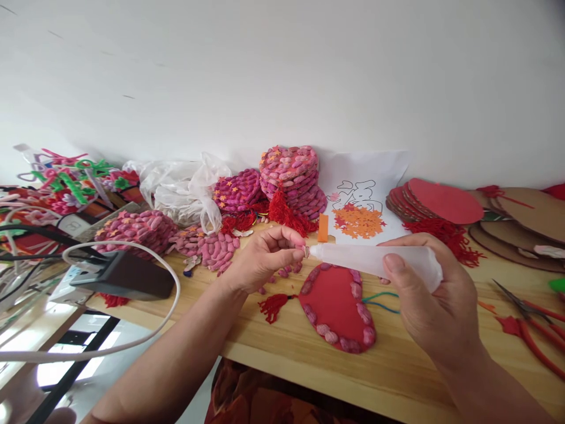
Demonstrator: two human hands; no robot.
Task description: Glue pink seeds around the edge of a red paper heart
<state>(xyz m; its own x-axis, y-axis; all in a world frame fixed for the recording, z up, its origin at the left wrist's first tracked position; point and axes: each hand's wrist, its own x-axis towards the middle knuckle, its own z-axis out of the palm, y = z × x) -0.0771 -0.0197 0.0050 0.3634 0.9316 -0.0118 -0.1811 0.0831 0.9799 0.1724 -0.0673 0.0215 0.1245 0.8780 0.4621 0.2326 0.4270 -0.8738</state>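
Note:
My right hand [435,288] is wrapped around a translucent white glue bottle [353,258], held sideways with its nozzle pointing left. At that nozzle, my left hand [269,256] pinches a small peanut shell [306,251], mostly covered by the fingertips. Below both hands lies a red heart-shaped card [333,306] on the table, with pink-dyed peanut shells [324,331] along much of its edge. A red tassel [274,306] extends from its left side and a teal cord [382,303] from its right.
Loose pink peanut shells [216,250] lie left of my hands. Orange paper stars [359,222] rest on a printed white sheet [392,165]. Finished peanut-covered pieces [289,168] are stacked behind. Red-handled scissors [529,318] lie right; a black adapter [136,275] and white cable [176,294] are left.

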